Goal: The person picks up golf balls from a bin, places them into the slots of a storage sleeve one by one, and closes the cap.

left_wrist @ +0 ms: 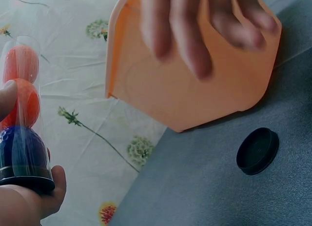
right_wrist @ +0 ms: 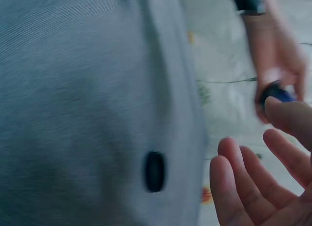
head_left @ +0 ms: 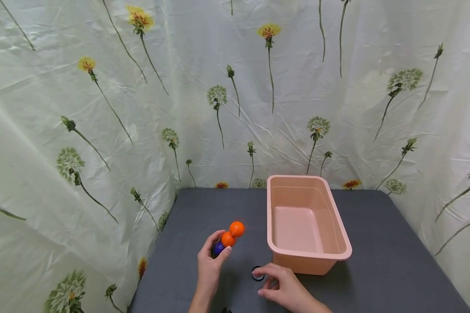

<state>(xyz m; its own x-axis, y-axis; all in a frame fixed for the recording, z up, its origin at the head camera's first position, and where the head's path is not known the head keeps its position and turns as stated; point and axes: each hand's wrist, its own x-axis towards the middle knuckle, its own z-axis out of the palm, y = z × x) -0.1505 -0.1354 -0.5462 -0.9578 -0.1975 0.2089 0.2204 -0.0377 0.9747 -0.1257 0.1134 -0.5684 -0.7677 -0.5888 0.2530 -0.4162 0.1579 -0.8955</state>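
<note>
My left hand point(head_left: 208, 269) grips a clear tube point(left_wrist: 24, 109) near its lower end, raised over the table. Inside the tube are two orange balls point(head_left: 236, 229) above a dark blue ball point(left_wrist: 22, 150); a black base closes the bottom. A round black cap point(left_wrist: 257, 151) lies on the table, partly behind my right hand point(head_left: 283, 284) in the head view. That hand hovers by the cap with loosely bent fingers and holds nothing. In the right wrist view its fingers point(right_wrist: 253, 192) are spread, with the cap apart from them.
A pink plastic bin point(head_left: 272, 217) stands toward the back of the dark grey table point(head_left: 211, 204), right of my left hand. Flower-printed curtains point(head_left: 227, 121) hang behind the table and at its sides.
</note>
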